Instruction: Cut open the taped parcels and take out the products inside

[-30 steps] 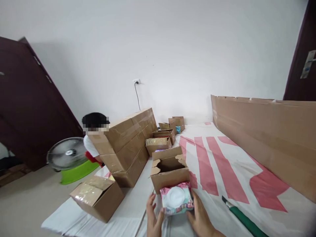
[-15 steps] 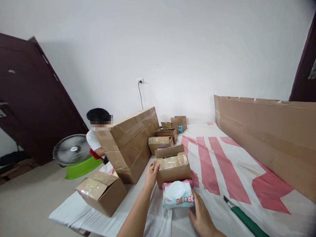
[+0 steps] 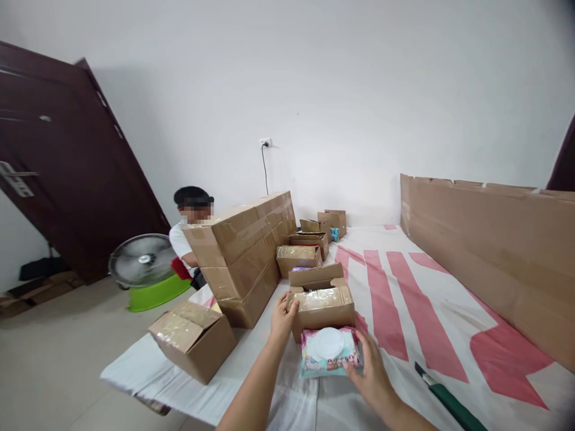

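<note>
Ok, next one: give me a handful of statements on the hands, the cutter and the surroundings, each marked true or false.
1. The left hand is at the box just behind the soft pack. True.
2. The right hand is wrapped around the cutter. False: it is at the right side of the pack.
3. The cutter has a green handle. True.
4. The fan is to the right of the stacked boxes. False: it is to their left.
5. A plug is in the wall socket. True.
</note>
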`<control>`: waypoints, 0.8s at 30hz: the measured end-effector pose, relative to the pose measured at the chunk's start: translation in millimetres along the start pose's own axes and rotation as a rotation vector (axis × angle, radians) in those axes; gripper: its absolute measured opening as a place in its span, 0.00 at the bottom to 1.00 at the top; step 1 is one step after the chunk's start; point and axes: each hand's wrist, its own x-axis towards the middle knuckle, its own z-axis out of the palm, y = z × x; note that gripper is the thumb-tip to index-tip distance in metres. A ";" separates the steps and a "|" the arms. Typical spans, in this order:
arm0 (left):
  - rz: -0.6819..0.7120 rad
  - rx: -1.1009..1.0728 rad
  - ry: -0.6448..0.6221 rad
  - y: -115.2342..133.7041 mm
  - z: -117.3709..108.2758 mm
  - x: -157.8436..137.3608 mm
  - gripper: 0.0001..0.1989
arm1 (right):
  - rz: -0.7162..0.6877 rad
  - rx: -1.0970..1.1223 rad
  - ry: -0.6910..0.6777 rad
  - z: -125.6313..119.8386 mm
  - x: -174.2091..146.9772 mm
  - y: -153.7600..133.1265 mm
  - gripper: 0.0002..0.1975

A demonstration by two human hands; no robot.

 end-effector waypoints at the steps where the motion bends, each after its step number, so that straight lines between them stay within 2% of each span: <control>1: -0.001 -0.001 -0.003 -0.3 0.1 0.0 0.19 | -0.035 -0.036 0.025 -7.3 10.3 -7.3 0.29; 4: -0.002 -0.012 -0.007 -1.8 1.3 -0.4 0.19 | -0.189 -0.113 0.016 -32.7 48.1 -36.6 0.25; 7: 0.000 -0.032 -0.003 -3.7 2.5 -1.7 0.21 | -0.328 -0.178 -0.113 -50.5 91.3 -66.9 0.18; 10: 0.008 -0.056 -0.002 -5.8 2.5 -4.8 0.23 | -0.386 -0.195 -0.205 -50.4 130.3 -87.9 0.13; 13: 0.026 -0.078 -0.007 -7.8 2.1 -9.5 0.25 | -0.407 -0.215 -0.272 -37.1 157.8 -100.8 0.12; 17: 0.051 -0.066 -0.003 -8.4 1.2 -15.5 0.29 | -0.383 -0.289 -0.344 -18.3 174.8 -112.9 0.13; 20: 0.084 -0.027 -0.016 -4.0 -3.2 -18.0 0.27 | -0.379 -0.361 -0.385 -11.9 178.6 -118.8 0.09; 24: 0.136 0.079 -0.022 17.0 -14.9 -17.3 0.23 | -0.437 -0.445 -0.419 -12.1 179.8 -121.6 0.06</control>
